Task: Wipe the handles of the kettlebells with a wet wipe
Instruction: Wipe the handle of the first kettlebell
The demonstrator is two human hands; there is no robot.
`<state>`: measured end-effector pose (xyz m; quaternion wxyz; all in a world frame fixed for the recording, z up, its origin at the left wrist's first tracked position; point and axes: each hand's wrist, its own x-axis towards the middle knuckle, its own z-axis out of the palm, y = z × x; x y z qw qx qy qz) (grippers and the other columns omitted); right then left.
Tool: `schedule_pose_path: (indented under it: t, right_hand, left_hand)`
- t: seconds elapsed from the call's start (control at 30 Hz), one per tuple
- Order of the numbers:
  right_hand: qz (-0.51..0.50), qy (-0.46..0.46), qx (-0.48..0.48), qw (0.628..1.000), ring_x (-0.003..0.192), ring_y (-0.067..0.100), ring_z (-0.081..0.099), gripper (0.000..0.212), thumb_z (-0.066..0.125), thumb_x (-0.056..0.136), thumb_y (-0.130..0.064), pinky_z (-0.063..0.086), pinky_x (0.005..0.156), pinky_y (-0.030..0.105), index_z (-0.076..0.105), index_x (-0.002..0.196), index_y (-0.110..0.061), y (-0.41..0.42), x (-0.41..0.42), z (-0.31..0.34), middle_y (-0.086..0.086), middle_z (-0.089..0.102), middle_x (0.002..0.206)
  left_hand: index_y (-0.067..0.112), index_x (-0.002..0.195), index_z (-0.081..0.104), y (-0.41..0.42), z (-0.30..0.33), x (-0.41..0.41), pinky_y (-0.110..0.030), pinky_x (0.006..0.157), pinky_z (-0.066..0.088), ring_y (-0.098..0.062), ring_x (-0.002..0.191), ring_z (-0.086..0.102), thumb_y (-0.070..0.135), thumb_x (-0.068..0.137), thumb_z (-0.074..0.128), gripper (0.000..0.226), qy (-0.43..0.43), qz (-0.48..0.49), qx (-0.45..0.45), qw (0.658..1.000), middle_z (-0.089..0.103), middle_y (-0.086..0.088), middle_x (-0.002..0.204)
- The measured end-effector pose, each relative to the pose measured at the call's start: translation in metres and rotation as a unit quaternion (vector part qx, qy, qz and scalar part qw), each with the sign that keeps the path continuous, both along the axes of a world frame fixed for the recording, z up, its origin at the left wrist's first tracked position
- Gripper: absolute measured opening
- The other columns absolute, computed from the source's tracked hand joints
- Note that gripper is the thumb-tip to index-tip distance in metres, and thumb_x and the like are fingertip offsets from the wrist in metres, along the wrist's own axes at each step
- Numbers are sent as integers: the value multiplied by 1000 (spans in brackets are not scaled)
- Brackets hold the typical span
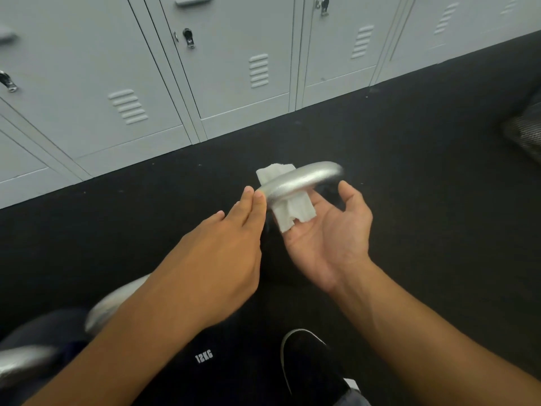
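two relaxed, open grips, left hand (231, 230) and right hand (328, 230), flank crumpled white wipe (292, 212) on curved silver handle (304, 178).

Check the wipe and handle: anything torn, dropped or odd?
Nothing looks damaged or dropped. The wipe is draped through the silver handle, its bunched, ragged end lying on the right hand's open fingers. The left hand's fingertips touch the handle's near end.

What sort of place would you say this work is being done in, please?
Probably a gym locker room: a row of grey metal lockers lines the wall, the black floor looks like gym flooring, and silver-handled kettlebells stand on it, one marked 12KG.
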<state>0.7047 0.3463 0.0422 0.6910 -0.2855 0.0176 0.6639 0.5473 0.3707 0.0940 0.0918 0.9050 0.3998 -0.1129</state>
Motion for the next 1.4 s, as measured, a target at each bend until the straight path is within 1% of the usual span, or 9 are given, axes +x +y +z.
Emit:
schedule_pose_path:
  t: [0.13, 0.27, 0.47, 0.67, 0.8, 0.87, 0.97, 1.03, 1.4]
  right_hand:
    - [17, -8, 1, 1000, 143, 35, 52, 74, 28, 104, -54, 33, 126, 43, 60, 141, 2, -9, -6, -5, 24, 62, 142]
    - [42, -29, -9, 999, 143, 35, 52, 76, 27, 104, -56, 31, 127, 44, 59, 142, 2, -19, -10, -11, 24, 62, 142]
    - [17, -10, -5, 1000, 143, 33, 52, 76, 27, 104, -57, 32, 126, 42, 56, 145, 0, -2, -2, -4, 23, 62, 143]
    - [23, -26, -1, 999, 145, 35, 49, 79, 28, 103, -57, 28, 128, 42, 55, 144, 4, -17, -7, -10, 25, 60, 144]
    - [4, -21, 2, 1000, 142, 36, 52, 79, 28, 103, -59, 31, 127, 45, 56, 143, 3, -7, 0, -6, 26, 61, 142]
    - [-14, -13, 0, 1000, 141, 36, 54, 76, 30, 104, -58, 33, 126, 46, 58, 141, 2, -1, 1, -5, 25, 63, 140]
    - [-15, -13, 2, 1000, 142, 36, 52, 74, 30, 104, -56, 33, 126, 45, 59, 140, 2, -2, -1, -7, 25, 63, 140]
    - [-11, -15, -4, 1000, 145, 36, 49, 75, 30, 104, -56, 31, 127, 44, 60, 140, 3, -7, -2, -9, 25, 62, 142]
    - [-28, -17, -21, 999, 141, 36, 54, 73, 30, 105, -54, 33, 126, 45, 59, 139, 3, -4, -3, -6, 26, 63, 140]
  left_hand:
    - [20, 159, -25, 0, -2, -2, -25, 128, 11, -11, 157, 16, 31, 110, 24, 70, -10, 5, -3, 1000, -21, 3, 171]
    - [22, 159, -25, 1, -4, -1, -25, 124, 20, -14, 155, 23, 34, 110, 24, 70, -6, 10, -2, 1000, -22, 6, 171]
    - [19, 159, -25, 0, 0, 0, -23, 124, 12, -15, 157, 18, 33, 110, 22, 69, 3, -1, 4, 1000, -23, 1, 171]
    - [22, 159, -24, -1, -5, -2, -26, 124, 20, -17, 156, 21, 31, 110, 27, 71, -19, 15, -2, 1000, -20, 5, 171]
    - [17, 160, -22, -4, -7, 1, -24, 125, 13, -15, 158, 15, 30, 110, 26, 70, -30, 17, 19, 999, -18, -1, 172]
    - [18, 161, -19, -6, -6, 3, -23, 122, 19, -14, 156, 20, 31, 110, 26, 70, -38, 27, 22, 999, -15, 0, 173]
    - [20, 161, -17, -12, -4, 6, -26, 109, 38, -16, 143, 43, 30, 107, 33, 74, -42, 56, 17, 997, -15, 5, 173]
    - [21, 160, -18, -15, -3, 7, -27, 104, 43, -17, 136, 48, 29, 105, 37, 79, -38, 68, 12, 997, -16, 8, 172]
    - [20, 161, -15, -11, -1, 10, -30, 113, 37, -18, 147, 35, 30, 103, 38, 79, -39, 64, 14, 997, -8, 4, 173]
